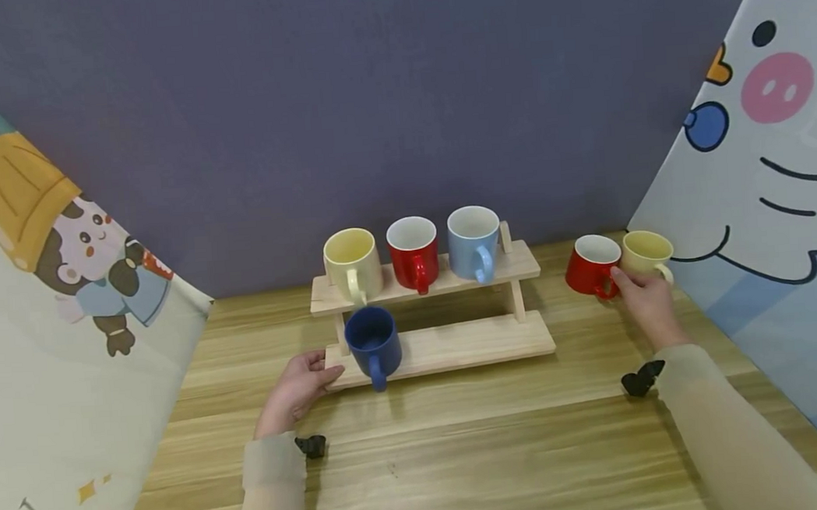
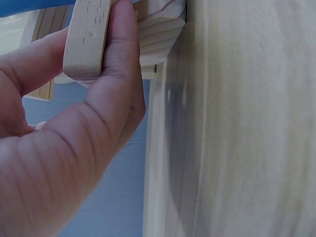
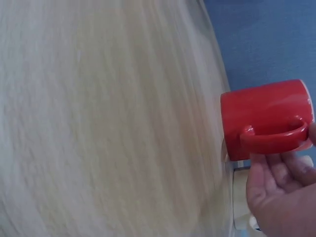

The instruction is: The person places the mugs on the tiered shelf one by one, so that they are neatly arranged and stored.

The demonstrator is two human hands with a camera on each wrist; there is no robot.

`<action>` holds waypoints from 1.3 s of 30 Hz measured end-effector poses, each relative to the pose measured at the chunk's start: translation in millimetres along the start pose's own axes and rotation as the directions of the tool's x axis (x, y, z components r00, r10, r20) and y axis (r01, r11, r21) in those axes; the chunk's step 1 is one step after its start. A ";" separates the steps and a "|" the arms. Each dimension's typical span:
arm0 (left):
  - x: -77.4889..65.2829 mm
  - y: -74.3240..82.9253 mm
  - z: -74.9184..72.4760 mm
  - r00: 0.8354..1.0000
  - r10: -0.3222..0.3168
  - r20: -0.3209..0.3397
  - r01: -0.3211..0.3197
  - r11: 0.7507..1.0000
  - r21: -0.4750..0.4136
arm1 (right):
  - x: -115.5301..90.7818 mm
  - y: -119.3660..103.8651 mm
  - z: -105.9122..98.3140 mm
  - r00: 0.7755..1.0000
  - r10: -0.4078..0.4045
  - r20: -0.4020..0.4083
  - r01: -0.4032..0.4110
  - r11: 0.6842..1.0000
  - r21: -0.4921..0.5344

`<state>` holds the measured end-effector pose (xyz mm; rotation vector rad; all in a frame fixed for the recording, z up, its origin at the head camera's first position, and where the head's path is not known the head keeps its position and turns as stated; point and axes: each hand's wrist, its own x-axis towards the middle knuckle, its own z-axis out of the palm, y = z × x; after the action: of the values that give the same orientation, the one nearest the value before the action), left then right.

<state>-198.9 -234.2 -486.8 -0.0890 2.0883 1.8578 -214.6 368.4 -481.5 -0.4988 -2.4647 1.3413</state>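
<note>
Cartoon wall (image 1: 765, 225) borders a yellow mug (image 1: 647, 253) crowding the held red mug (image 1: 585, 271).

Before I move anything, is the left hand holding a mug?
No, the left hand grips the end of the wooden shelf.

Passage lies over the wood-grain tabletop (image 1: 484, 453), bottom centre; a cylindrical dark-blue mug (image 1: 381, 352) blocks the pale wooden lower shelf's (image 1: 473, 341) left.
</note>
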 end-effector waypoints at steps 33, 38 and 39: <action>-2.6 2.8 0.6 1.000 -0.010 -0.004 0.010 1.000 0.013 | 6.3 8.5 -1.2 0.992 -0.061 0.110 0.043 0.986 0.162; -2.8 4.0 1.2 1.000 -0.017 -0.013 0.017 1.000 -0.002 | 4.5 7.7 2.4 0.994 -0.037 0.099 0.013 0.974 0.226; -2.8 4.0 1.4 1.000 -0.018 -0.014 0.018 1.000 -0.002 | 4.1 7.4 3.6 0.995 -0.027 0.095 0.002 0.969 0.247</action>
<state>-197.1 -232.9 -482.3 -0.1218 2.0878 1.8539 -218.6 371.2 -489.3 -0.3627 -2.3238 1.6733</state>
